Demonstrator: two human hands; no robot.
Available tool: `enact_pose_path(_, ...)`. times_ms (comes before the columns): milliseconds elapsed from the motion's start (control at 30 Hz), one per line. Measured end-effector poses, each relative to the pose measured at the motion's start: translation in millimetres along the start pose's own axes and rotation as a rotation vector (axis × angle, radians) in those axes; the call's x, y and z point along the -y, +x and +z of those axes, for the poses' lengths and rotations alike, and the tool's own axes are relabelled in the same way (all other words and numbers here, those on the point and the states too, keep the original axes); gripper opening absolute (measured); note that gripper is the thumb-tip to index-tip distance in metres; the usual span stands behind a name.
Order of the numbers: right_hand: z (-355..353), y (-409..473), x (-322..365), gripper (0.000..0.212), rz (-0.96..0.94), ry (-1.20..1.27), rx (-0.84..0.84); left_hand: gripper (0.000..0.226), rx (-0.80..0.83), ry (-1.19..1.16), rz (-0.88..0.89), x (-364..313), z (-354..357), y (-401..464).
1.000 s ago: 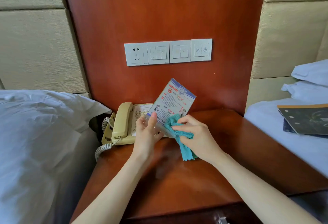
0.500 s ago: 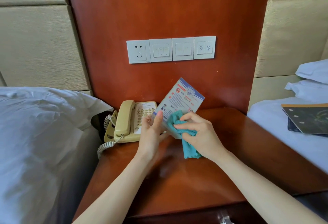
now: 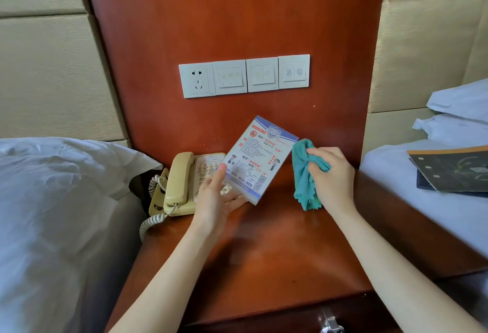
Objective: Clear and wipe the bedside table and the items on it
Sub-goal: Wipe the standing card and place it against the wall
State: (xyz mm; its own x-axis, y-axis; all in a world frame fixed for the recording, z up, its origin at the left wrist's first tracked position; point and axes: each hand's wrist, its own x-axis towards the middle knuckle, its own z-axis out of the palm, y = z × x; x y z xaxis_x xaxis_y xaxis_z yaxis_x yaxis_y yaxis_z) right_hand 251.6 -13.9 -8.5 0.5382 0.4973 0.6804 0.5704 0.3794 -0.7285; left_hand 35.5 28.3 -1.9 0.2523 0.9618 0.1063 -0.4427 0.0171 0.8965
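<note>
Hands: your left [image 3: 219,200] held the card [image 3: 260,158] tilted above the counter [image 3: 277,248] | right [image 3: 330,177] gripped the cloth [image 3: 306,174] just beside it | best to brace the card's back and wipe downward.

The left hand [image 3: 215,198] holds a tilted notice card [image 3: 260,157] above the table [image 3: 277,258]. At the card's three o'clock, the right hand [image 3: 331,178] grips a teal cloth [image 3: 303,174]. A phone [image 3: 184,183] sits at nine o'clock.
</note>
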Motion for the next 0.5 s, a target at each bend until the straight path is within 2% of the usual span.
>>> enact_pose_path(67,-3.8,5.8,-3.4,0.029,0.148,0.143,0.009,0.048,-0.015,-0.033,0.021,-0.6,-1.9,1.9)
enact_pose_path(133,-9.1,10.2,-1.5,0.027,0.317,0.350,0.105,0.046,-0.038,-0.104,0.044,-2.1,-4.4,3.7)
enact_pose_path(200,-14.5,13.4,2.0,0.022,0.385,0.390,0.307,0.045,-0.058,-0.165,0.067,-3.3,-7.5,6.4)
enact_pose_path(333,-14.3,11.7,2.2,0.022,0.324,0.348,0.754,0.048,-0.080,-0.181,0.082,-3.9,-11.0,7.1)
enact_pose_path(500,-7.1,-4.4,4.7,0.027,0.397,0.349,1.241,0.046,-0.058,-0.180,0.069,-3.2,-9.7,7.0)
